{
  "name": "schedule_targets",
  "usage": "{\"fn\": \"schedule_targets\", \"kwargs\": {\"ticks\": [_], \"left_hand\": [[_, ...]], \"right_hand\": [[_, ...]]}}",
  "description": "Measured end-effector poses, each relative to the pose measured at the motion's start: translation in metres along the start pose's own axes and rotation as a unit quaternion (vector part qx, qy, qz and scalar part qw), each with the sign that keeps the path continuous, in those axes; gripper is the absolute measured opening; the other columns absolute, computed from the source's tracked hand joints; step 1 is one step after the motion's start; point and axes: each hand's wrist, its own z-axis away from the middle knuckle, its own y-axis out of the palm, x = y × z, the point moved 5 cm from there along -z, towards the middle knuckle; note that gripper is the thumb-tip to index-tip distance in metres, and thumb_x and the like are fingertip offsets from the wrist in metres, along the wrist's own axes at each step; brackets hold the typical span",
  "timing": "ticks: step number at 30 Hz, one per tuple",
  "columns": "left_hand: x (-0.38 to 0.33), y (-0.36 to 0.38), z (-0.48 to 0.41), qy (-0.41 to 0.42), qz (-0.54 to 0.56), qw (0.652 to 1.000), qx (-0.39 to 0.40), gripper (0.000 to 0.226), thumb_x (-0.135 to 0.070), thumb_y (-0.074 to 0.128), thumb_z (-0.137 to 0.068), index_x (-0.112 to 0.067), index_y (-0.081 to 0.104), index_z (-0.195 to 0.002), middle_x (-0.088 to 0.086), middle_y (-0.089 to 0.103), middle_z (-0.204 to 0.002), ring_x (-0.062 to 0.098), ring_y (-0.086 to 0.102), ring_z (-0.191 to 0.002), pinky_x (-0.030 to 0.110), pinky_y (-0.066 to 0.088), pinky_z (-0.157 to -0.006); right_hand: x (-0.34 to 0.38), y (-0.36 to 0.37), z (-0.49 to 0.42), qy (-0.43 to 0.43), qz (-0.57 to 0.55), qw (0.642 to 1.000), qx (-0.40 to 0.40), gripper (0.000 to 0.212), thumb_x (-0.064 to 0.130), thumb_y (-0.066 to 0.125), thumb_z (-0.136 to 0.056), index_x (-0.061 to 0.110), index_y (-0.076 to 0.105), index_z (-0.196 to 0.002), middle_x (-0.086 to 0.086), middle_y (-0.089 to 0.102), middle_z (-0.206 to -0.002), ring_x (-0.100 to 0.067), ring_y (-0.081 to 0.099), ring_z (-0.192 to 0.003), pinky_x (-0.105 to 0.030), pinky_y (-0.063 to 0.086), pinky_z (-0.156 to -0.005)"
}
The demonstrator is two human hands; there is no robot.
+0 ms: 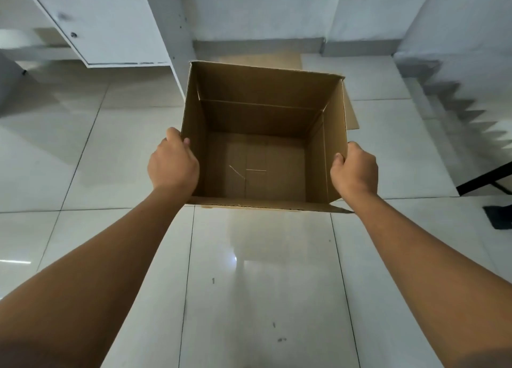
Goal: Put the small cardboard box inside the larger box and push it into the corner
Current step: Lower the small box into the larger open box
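An open brown cardboard box (260, 90) fills the middle of the head view, its mouth facing up at me and its inside bare. My left hand (173, 164) grips the box's left wall near the front, with the thumb hooked over the rim. My right hand (354, 168) grips the right wall the same way. Whether the box rests on the tiled floor or hangs just above it, I cannot tell. No second, smaller box is in view.
A flat piece of cardboard (350, 113) lies on the floor behind and right of the box. A white cabinet (99, 24) stands at the upper left. White walls meet in a corner (324, 43) at the back. A black bar (484, 178) juts in from the right.
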Motion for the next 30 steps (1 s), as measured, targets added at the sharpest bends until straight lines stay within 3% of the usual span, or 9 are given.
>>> {"fn": "schedule_targets", "kwargs": {"ticks": [12, 20, 25, 30], "left_hand": [[-0.059, 0.088, -0.124, 0.003, 0.036, 0.999, -0.022, 0.024, -0.02, 0.036, -0.098, 0.0, 0.049, -0.104, 0.023, 0.065, -0.096, 0.039, 0.06, -0.08, 0.037, 0.034, -0.061], [-0.075, 0.137, -0.198, -0.028, 0.019, 0.999, -0.026, 0.027, -0.021, 0.038, -0.097, 0.001, 0.051, -0.105, 0.029, 0.065, -0.097, 0.047, 0.059, -0.086, 0.039, 0.033, -0.064], [-0.075, 0.141, -0.235, -0.048, 0.012, 0.998, -0.027, 0.029, -0.021, 0.039, -0.095, 0.002, 0.052, -0.105, 0.033, 0.063, -0.098, 0.051, 0.057, -0.09, 0.042, 0.036, -0.065], [-0.077, 0.146, -0.253, -0.052, 0.009, 0.998, -0.027, 0.029, -0.021, 0.039, -0.096, 0.003, 0.052, -0.105, 0.033, 0.063, -0.098, 0.051, 0.057, -0.091, 0.041, 0.035, -0.065]], "right_hand": [[0.013, 0.045, -0.151, 0.009, -0.028, 0.999, -0.015, 0.026, 0.017, 0.049, -0.093, 0.001, 0.056, -0.113, -0.02, 0.067, -0.105, -0.035, 0.065, -0.096, -0.035, 0.053, -0.078], [0.038, 0.069, -0.253, -0.014, -0.013, 1.0, 0.012, 0.021, 0.017, 0.05, -0.093, 0.003, 0.058, -0.105, -0.017, 0.065, -0.103, -0.031, 0.064, -0.096, -0.03, 0.048, -0.071], [0.061, 0.075, -0.294, -0.036, 0.004, 0.999, 0.015, 0.029, 0.015, 0.051, -0.092, 0.003, 0.056, -0.117, -0.018, 0.063, -0.118, -0.034, 0.061, -0.107, -0.036, 0.052, -0.084], [0.074, 0.081, -0.315, -0.061, 0.025, 0.998, 0.013, 0.029, 0.015, 0.052, -0.091, 0.002, 0.057, -0.116, -0.019, 0.064, -0.114, -0.035, 0.062, -0.104, -0.037, 0.053, -0.083]]}}
